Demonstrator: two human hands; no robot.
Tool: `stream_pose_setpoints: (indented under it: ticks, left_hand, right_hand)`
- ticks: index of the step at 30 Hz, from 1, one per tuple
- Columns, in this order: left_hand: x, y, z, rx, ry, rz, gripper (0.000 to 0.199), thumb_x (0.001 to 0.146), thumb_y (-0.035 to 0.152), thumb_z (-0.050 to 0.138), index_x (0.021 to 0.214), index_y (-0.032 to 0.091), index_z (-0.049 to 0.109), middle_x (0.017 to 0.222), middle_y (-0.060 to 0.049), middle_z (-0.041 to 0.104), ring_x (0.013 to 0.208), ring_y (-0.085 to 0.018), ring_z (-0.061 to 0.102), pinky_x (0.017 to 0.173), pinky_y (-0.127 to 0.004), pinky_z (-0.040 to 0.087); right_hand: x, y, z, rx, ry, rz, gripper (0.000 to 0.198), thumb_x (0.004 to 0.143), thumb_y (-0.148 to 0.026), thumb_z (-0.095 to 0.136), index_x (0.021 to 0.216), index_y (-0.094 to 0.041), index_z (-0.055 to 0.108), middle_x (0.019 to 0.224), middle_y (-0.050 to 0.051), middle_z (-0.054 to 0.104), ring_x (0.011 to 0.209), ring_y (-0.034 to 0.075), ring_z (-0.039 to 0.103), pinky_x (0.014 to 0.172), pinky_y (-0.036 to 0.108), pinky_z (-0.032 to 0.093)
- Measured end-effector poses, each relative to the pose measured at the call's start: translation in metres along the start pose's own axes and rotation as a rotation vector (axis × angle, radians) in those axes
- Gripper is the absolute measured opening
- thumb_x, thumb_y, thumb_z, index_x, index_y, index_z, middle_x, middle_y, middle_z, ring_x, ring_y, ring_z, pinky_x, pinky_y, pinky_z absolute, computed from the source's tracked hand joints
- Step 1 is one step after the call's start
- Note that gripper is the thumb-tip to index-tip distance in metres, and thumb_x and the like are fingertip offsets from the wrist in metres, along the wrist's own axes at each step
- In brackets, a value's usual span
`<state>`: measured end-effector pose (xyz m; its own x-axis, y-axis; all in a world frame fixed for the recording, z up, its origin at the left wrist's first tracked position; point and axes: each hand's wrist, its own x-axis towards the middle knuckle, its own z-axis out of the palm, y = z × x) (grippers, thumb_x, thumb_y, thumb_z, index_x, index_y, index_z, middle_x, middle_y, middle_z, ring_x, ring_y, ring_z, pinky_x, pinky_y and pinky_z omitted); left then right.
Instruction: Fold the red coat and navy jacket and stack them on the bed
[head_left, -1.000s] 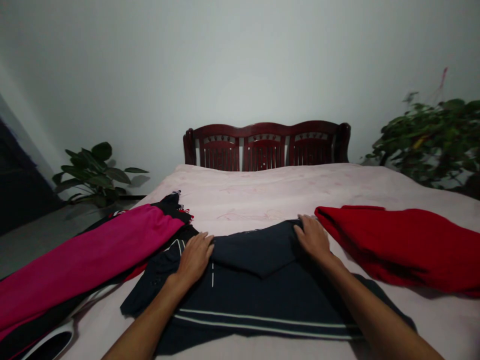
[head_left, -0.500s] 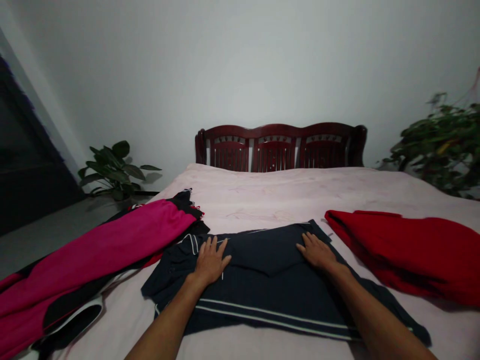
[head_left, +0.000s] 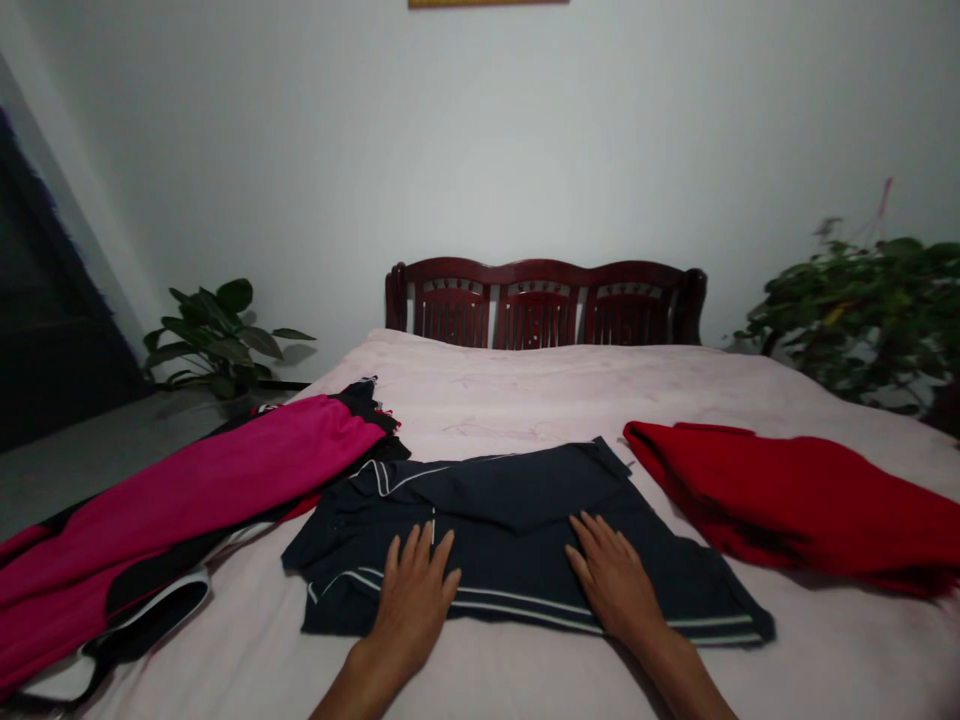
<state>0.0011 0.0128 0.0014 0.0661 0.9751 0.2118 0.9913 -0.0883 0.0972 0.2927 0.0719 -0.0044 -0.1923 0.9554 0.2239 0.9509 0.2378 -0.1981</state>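
Observation:
A dark navy garment [head_left: 517, 500] with paired white stripes lies spread across the bed in front of me. Whether it is a jacket or trousers I cannot tell. My left hand [head_left: 416, 590] rests flat near its striped front edge, fingers spread, left of the middle. Farther right, my right hand [head_left: 611, 575] lies palm down on the cloth, its fingers stretched out and slightly apart. Neither hand grasps anything. A tapering part of the garment reaches out to the right, past my right wrist.
To the left lies a pile of pink and black clothes [head_left: 247, 470], touching the navy garment's far left corner. Red folded clothing [head_left: 795, 490] is on the right. A pink sheet [head_left: 510, 390] covers the bed, with a wooden headboard [head_left: 540, 300] behind. Potted plants [head_left: 217, 335] flank the bed.
Both hands have slid toward me, from the garment's far part to its striped front edge. That edge now lies farther from me, and the right end has drawn inward. The view has shifted slightly.

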Motion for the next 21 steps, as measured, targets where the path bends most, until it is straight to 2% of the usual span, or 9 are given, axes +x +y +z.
stream_pose_setpoints:
  ticks: [11,21]
  left_hand:
    - [-0.006,-0.01,0.014,0.014,0.1,0.031,0.048,0.096,0.033,0.043,0.143,0.028,0.049,0.15,-0.009,0.047,0.139,-0.027,0.043,0.114,-0.049,0.031]
    - [-0.007,-0.012,0.016,0.009,0.102,0.039,0.047,0.097,0.033,0.041,0.143,0.027,0.049,0.151,-0.009,0.046,0.14,-0.026,0.042,0.115,-0.048,0.031]
  right_hand:
    - [0.0,0.005,0.004,0.039,0.081,0.0,0.049,0.094,-0.04,0.04,0.133,-0.018,0.06,0.146,0.01,0.051,0.138,0.028,0.042,0.116,0.047,0.028]
    - [-0.001,0.006,0.005,0.033,0.084,0.0,0.048,0.095,-0.04,0.04,0.134,-0.019,0.059,0.145,0.008,0.052,0.138,0.026,0.042,0.116,0.045,0.029]
